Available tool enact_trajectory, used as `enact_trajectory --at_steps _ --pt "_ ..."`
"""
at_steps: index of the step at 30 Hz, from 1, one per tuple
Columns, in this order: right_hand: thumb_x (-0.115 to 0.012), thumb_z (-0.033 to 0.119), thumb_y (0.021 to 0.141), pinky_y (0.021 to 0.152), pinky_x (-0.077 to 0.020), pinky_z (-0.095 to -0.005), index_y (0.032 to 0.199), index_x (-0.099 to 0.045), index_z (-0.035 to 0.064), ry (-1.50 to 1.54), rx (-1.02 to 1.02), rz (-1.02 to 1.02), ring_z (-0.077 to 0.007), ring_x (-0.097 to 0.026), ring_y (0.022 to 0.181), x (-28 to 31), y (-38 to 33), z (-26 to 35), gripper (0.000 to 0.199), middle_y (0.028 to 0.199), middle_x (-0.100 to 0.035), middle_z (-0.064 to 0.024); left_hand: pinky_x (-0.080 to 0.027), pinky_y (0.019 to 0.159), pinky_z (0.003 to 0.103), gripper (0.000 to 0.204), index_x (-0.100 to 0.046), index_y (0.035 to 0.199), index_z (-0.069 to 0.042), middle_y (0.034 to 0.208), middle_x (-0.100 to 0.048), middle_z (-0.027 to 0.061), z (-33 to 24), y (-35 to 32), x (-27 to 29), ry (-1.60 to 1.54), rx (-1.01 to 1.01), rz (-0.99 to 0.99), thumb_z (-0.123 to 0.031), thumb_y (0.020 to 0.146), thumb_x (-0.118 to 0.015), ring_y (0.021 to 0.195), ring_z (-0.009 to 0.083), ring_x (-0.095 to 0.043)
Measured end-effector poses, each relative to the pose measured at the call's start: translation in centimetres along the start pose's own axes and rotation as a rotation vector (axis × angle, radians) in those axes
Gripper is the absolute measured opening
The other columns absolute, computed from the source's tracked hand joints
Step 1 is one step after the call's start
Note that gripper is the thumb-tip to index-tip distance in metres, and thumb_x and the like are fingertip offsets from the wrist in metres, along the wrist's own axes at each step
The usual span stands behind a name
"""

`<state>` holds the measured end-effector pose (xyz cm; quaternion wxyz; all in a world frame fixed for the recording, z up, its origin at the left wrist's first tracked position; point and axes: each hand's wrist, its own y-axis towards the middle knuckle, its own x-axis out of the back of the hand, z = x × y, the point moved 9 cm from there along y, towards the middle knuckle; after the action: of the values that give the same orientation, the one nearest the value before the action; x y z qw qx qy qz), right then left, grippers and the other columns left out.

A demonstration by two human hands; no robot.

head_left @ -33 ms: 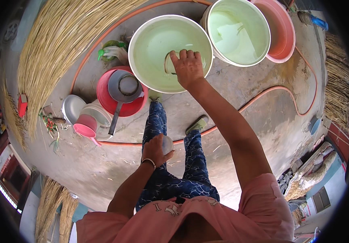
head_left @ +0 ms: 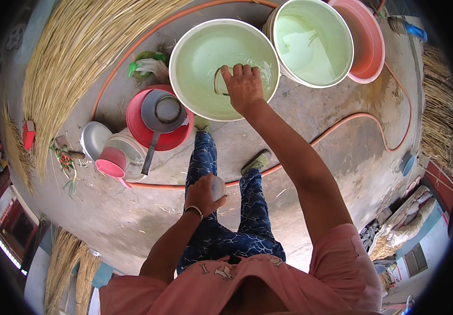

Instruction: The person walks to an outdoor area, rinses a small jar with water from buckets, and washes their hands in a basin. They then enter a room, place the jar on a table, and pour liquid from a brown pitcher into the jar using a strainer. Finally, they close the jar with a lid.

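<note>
My right hand point(head_left: 245, 86) is closed round a clear, round-mouthed container point(head_left: 217, 83) inside the wide white tub point(head_left: 172, 79) of greenish water. The container's open rim faces left, tilted on its side. A small dark sliver shows by its lower edge; I cannot tell what it is. Lower down, in front of my left thigh, my left hand point(head_left: 201, 195) grips a small whitish, see-through round piece point(head_left: 218, 188), a lid or shallow cup. My fingers hide part of each held thing.
A white bucket point(head_left: 349, 63) of water and a pink tub point(head_left: 380, 42) stand right of the tub. At left are a red basin point(head_left: 169, 142) with a grey ladle point(head_left: 155, 126) and a pink dipper point(head_left: 112, 161). An orange hose point(head_left: 342, 122) crosses the floor; straw point(head_left: 79, 63) lies far left.
Fresh ripples show on the water to the right of my right hand. The view has shifted very slightly; both hands keep their grip.
</note>
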<state>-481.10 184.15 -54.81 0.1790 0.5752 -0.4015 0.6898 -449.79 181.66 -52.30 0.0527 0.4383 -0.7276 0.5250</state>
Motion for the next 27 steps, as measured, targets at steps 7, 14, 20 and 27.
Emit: enact_trajectory --at_steps 7,14,20,27 --pt "-0.078 0.018 0.065 0.095 -0.0394 -0.0416 0.136 -0.038 0.0075 0.621 -0.023 -0.296 -0.0336 -0.050 0.110 0.0 -1.3 -1.5 0.083 0.118 -0.052 -0.0164 -0.045 0.086 0.044 0.088 -0.036 0.134 0.000 0.117 -0.053 0.0198 0.5 0.3 -0.1 0.026 -0.008 0.001 -0.052 0.072 -0.071 0.101 0.0349 -0.055" --pt "-0.081 0.012 0.055 0.102 -0.0364 -0.0431 0.133 -0.035 0.0016 1.061 -0.149 -0.502 -0.0394 -0.044 0.118 4.9 -12.4 -7.9 0.092 0.126 -0.046 -0.0201 -0.044 0.092 0.043 0.087 -0.035 0.134 0.000 0.121 -0.053 0.0198 -0.4 0.5 0.0 0.069 -0.009 0.017 -0.046 0.072 -0.073 0.110 0.0342 -0.053" --pt "-0.082 0.013 0.054 0.103 -0.0367 -0.0394 0.134 -0.033 0.0002 1.033 -0.417 -0.718 -0.0341 -0.045 0.120 2.8 -21.9 -14.1 0.095 0.129 -0.043 -0.0199 -0.042 0.092 0.046 0.086 -0.033 0.135 -0.002 0.126 -0.051 0.0203 -1.4 1.2 -0.7 0.157 -0.044 0.053 -0.046 0.073 -0.073 0.114 0.0355 -0.051" --pt "-0.088 0.023 0.060 0.098 -0.0416 -0.0358 0.135 -0.027 -0.0018 1.190 -0.761 -0.901 -0.0267 -0.049 0.115 -2.7 -29.6 -23.1 0.100 0.122 -0.046 -0.0160 -0.044 0.087 0.048 0.084 -0.036 0.133 -0.001 0.122 -0.053 0.0215 -4.5 2.1 -1.3 0.291 -0.131 0.055 -0.044 0.071 -0.074 0.108 0.0371 -0.055"
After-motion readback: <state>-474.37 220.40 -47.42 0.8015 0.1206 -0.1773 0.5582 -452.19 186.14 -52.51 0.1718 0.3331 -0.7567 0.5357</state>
